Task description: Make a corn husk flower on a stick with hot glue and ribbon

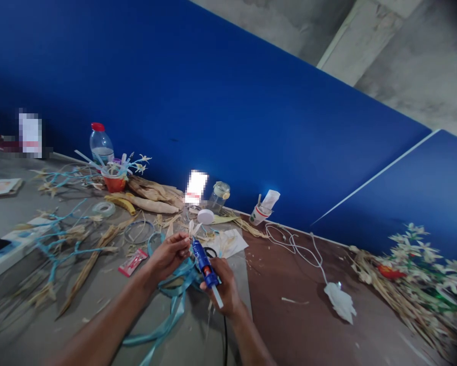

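Observation:
My right hand [225, 284] is wrapped round a blue hot glue gun [202, 258], with a white glue stick poking out of its back end and a black cord running down from it. Between the fingertips of my left hand [174, 251] is a small pale husk flower [193, 230]. The gun's nozzle points up at the flower's base; whether they touch I cannot make out. A loose tangle of light blue ribbon [175, 300] lies under both hands. Just behind the gun show the dark handles of scissors [211, 251], partly hidden.
Blue-wrapped stems [56, 254] and a white power strip [14, 244] lie left. Behind stand a red cup [114, 183], a bottle [100, 145], a glass jar [218, 197] and a white cup [259, 215]. White cable [295, 248] and a flower bunch [415, 274] are right.

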{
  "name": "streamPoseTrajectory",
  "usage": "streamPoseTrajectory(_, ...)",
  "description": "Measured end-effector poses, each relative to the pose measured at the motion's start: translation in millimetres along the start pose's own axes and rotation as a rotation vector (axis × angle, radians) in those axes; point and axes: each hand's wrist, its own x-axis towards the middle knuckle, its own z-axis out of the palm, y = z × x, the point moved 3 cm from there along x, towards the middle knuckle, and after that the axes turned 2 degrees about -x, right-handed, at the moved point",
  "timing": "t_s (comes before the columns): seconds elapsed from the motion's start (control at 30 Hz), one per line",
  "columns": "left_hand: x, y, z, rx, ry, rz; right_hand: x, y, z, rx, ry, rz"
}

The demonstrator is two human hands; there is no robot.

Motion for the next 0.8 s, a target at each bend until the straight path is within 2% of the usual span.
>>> streamPoseTrajectory(0.2, 0.5, 0.3, -0.7, 0.008, 0.046, -0.002, 1.6, -7.1, -1.7, 0.044, -0.016, -0.036)
streamPoseTrajectory(0.4, 0.9, -1.7, 0.4, 0.026, 0.027, -0.004, 1.5, -5.8, -6.8, 0.025, 0.054, -0.006)
streamPoseTrajectory(0.8, 1.7, -1.2, -0.3, 0.064, 0.021, 0.031, -0.4, -2.2, -3.4, 0.033, 0.020, 0.001)
